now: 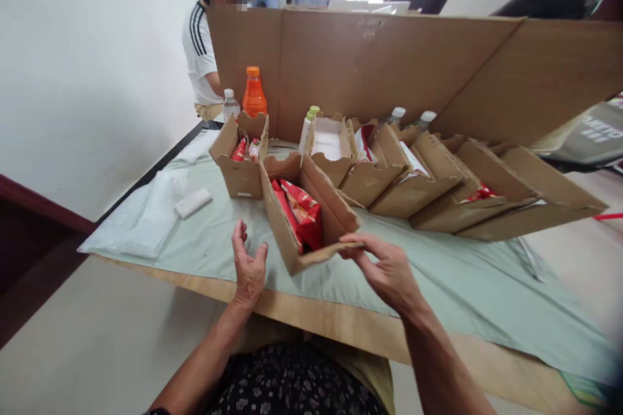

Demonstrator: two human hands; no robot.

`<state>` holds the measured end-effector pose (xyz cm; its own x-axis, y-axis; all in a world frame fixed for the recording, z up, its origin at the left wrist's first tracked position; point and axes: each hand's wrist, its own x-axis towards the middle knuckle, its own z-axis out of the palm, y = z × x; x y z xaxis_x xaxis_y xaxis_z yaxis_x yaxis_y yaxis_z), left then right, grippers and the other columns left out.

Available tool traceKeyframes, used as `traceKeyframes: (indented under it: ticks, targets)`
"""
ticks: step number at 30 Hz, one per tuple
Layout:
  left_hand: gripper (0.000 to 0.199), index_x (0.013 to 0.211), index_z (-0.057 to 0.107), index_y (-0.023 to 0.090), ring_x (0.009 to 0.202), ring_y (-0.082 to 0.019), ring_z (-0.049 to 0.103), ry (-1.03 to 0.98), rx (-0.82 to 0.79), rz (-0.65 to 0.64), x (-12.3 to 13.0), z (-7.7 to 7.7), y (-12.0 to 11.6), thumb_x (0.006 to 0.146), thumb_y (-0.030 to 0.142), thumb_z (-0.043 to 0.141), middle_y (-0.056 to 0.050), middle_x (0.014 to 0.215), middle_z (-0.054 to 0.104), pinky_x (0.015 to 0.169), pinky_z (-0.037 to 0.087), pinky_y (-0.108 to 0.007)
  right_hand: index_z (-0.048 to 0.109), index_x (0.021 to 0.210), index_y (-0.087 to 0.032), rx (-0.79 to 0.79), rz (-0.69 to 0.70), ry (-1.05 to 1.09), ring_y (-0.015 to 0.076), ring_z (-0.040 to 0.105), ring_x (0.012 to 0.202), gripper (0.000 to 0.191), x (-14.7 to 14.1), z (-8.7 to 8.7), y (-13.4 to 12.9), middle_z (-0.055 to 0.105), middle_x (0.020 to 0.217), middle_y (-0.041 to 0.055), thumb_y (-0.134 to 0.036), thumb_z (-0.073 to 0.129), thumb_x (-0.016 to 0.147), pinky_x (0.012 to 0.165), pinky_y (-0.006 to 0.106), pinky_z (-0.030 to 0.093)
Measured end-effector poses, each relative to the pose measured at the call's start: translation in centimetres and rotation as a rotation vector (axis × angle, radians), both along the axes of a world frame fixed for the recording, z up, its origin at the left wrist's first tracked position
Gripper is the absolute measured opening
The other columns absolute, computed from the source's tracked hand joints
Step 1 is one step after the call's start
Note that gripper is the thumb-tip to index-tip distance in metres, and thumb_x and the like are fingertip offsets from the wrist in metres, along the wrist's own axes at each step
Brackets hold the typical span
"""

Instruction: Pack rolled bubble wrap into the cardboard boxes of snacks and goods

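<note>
- A tall cardboard screen (pixel 389 65) stood across the back of the counter (pixel 438 298), which was covered with a pale green cloth
- A row of open cardboard boxes (pixel 438 188) lay tilted along the foot of that screen, and a separate box (pixel 242 168) stood upright at the left end with red packets inside
- A co-worker in a white shirt (pixel 198 52) sat behind the screen's left edge
- A stack of clear plastic bags (pixel 146 220) rested on the counter's left part
- The nearest open box (pixel 296 220) lay tilted toward the person at the counter's front, with red snack packets (pixel 304 211) inside
- The right hand (pixel 387 272) pinched the near edge of that box, fingers closed on the cardboard
- The left hand (pixel 249 269) was raised just left of the box, not touching it, fingers spread and holding nothing
- An orange bottle (pixel 254 92) stood behind the upright box
</note>
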<state>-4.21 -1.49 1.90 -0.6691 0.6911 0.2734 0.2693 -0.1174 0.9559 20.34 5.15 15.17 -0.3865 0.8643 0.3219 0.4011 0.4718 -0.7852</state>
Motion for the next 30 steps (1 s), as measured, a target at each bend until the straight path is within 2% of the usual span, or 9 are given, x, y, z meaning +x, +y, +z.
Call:
traceKeyframes:
  ticks: [4,6,8,11,15,20,24,27,30]
  targets:
    - [0.070,0.159,0.033,0.026,0.150,-0.029,0.045,0.064,-0.031,-0.094,1.3,0.6,0.1,0.093,0.027,0.059,-0.014,0.163,0.043,0.124,0.041,-0.047,0.079,0.096,-0.026,-0.048,-0.323,0.131,0.0205,0.071,0.064,0.022,7.7,-1.1,-1.0,0.077,0.077,0.0037,-0.041,0.071,0.081,0.063,0.033,0.058]
    - [0.071,0.159,0.033,0.026,0.148,-0.028,0.048,0.055,-0.056,-0.175,2.7,0.7,0.5,0.093,0.025,0.057,-0.013,0.161,0.045,0.119,0.046,-0.044,0.075,0.117,-0.027,-0.051,-0.475,0.233,0.0249,0.075,0.080,0.041,10.3,-2.3,-1.6,0.079,0.093,0.0075,-0.045,0.075,0.080,0.070,0.037,0.061]
    - [0.070,0.158,0.036,0.025,0.139,-0.027,0.056,0.032,-0.094,-0.280,4.1,0.8,0.9,0.092,0.023,0.057,-0.013,0.155,0.053,0.110,0.053,-0.041,0.067,0.135,-0.027,-0.061,-0.517,0.327,0.0309,0.075,0.104,0.062,11.8,-4.1,-2.5,0.078,0.116,0.0129,-0.055,0.076,0.080,0.081,0.043,0.062]
    - [0.062,0.150,0.047,0.021,0.118,-0.026,0.068,0.042,-0.162,-0.421,5.2,0.8,1.0,0.088,0.022,0.057,-0.011,0.137,0.067,0.095,0.060,-0.038,0.071,0.126,-0.024,-0.110,-0.447,0.367,0.0363,0.071,0.117,0.067,11.9,-7.6,-4.1,0.075,0.124,0.0169,-0.071,0.072,0.078,0.088,0.046,0.061]
    - [0.060,0.146,0.051,0.021,0.111,-0.025,0.069,0.075,-0.178,-0.467,5.4,0.9,1.2,0.087,0.019,0.057,-0.008,0.127,0.071,0.091,0.060,-0.036,0.076,0.102,-0.023,-0.203,-0.369,0.320,0.0348,0.074,0.101,0.055,10.5,-10.9,-4.6,0.080,0.106,0.0136,-0.070,0.076,0.074,0.085,0.046,0.061]
    - [0.062,0.148,0.050,0.022,0.122,-0.027,0.065,0.096,-0.152,-0.457,6.9,1.2,4.1,0.087,0.018,0.058,-0.010,0.134,0.068,0.100,0.057,-0.041,0.072,0.092,-0.022,-0.175,-0.469,0.299,0.0282,0.069,0.084,0.046,10.2,-10.3,-0.7,0.076,0.087,0.0089,-0.063,0.079,0.073,0.077,0.043,0.058]
    - [0.066,0.151,0.049,0.022,0.129,-0.029,0.062,0.217,-0.169,-0.513,8.6,1.2,7.8,0.085,0.017,0.059,-0.011,0.143,0.065,0.110,0.052,-0.048,0.068,0.096,-0.021,-0.103,-0.593,0.331,0.0227,0.065,0.079,0.045,11.0,-10.0,2.7,0.073,0.088,0.0059,-0.058,0.076,0.072,0.075,0.039,0.055]
    - [0.060,0.145,0.056,0.019,0.127,-0.031,0.063,0.333,-0.254,-0.555,8.1,0.9,8.9,0.085,0.018,0.060,-0.013,0.138,0.069,0.112,0.050,-0.053,0.068,0.094,-0.019,-0.154,-0.647,0.223,0.0252,0.065,0.079,0.046,11.2,-11.2,3.2,0.073,0.087,0.0085,-0.060,0.070,0.071,0.075,0.041,0.053]
    - [0.049,0.133,0.067,0.019,0.129,-0.031,0.063,0.345,-0.286,-0.561,6.1,0.5,7.5,0.084,0.020,0.062,-0.012,0.137,0.070,0.115,0.048,-0.051,0.070,0.094,-0.019,-0.220,-0.682,0.043,0.0304,0.066,0.078,0.049,10.9,-12.7,1.9,0.073,0.083,0.0112,-0.061,0.065,0.070,0.074,0.045,0.051]
